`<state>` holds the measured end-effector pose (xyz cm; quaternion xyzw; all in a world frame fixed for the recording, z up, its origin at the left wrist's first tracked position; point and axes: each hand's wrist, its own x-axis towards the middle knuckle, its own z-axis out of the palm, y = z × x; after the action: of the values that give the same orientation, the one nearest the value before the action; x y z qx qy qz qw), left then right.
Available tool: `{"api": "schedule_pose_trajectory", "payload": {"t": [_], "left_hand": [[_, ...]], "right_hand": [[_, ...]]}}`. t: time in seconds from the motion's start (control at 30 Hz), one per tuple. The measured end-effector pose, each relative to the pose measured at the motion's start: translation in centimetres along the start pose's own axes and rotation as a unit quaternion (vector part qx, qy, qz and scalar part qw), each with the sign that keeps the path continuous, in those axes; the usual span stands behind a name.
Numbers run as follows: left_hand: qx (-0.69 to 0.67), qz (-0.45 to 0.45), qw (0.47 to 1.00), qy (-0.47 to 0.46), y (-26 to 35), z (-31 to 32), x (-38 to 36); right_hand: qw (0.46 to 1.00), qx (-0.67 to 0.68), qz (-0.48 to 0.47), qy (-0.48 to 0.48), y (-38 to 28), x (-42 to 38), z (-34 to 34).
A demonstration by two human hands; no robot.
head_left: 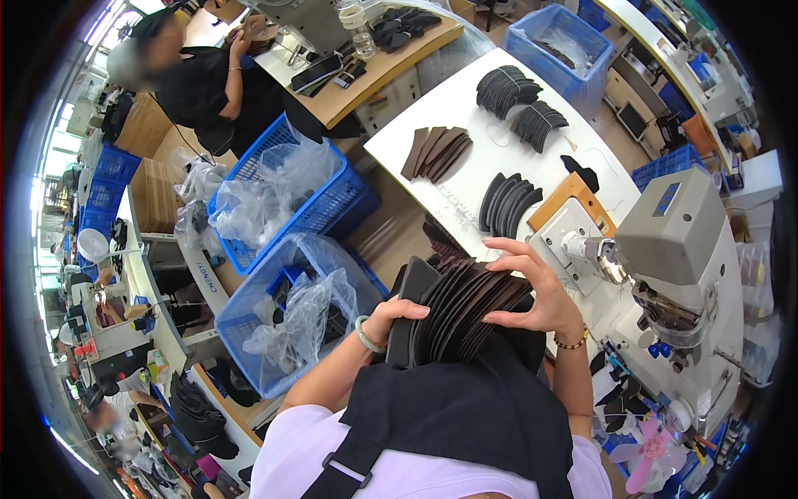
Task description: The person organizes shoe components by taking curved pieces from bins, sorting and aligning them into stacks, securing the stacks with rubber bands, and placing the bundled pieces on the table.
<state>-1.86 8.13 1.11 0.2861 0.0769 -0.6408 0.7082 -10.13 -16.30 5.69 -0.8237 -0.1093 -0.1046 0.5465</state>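
A fanned stack of dark brown and black curved flat pieces is held in front of my black apron. My left hand grips its left side, thumb on top and the other fingers largely hidden. At the right end, my right hand spans the edges of the pieces between thumb and fingers. Beyond the hands, on the white table, lie a row of grey-black curved pieces, a fan of brown pieces, and two dark grey bundles.
A sewing machine stands on the white table at right, beside a small black cutout. Blue crates with clear plastic bags stand at left. Another blue bin is behind the table. A person in black works at upper left.
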Motion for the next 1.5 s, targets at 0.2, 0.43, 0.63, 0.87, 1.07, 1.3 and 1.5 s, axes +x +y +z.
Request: {"api": "schedule_pose_trajectory", "payload": {"t": [0.2, 0.43, 0.63, 0.87, 1.07, 1.3, 1.5], "left_hand": [[0.012, -0.016, 1.0, -0.002, 0.1, 0.4, 0.1], [0.008, -0.027, 1.0, 0.003, -0.4, -0.5, 0.4], [-0.002, -0.014, 1.0, -0.016, -0.3, 0.2, 0.7], [-0.016, -0.004, 0.999, -0.032, -0.3, -0.5, 1.0], [-0.05, 0.015, 0.997, -0.06, -0.3, -0.8, 1.5], [-0.057, -0.006, 0.996, -0.061, 0.3, 0.0, 1.7], [-0.005, 0.031, 0.999, -0.043, 1.1, 2.7, 1.3]], "right_hand": [[0.993, 0.067, -0.016, -0.093, 0.7, 0.3, -1.2], [0.989, 0.138, -0.01, -0.061, 0.7, -0.1, -0.6], [0.991, -0.003, 0.004, -0.132, -1.4, 1.1, -2.1], [0.988, -0.019, -0.005, -0.154, -0.8, 1.1, -2.1], [0.989, 0.052, -0.021, -0.14, 0.1, 1.5, -2.0], [0.977, 0.129, 0.002, -0.169, 1.0, 1.5, -2.0], [0.967, 0.181, 0.086, -0.156, 1.0, 1.2, -1.8]]}}
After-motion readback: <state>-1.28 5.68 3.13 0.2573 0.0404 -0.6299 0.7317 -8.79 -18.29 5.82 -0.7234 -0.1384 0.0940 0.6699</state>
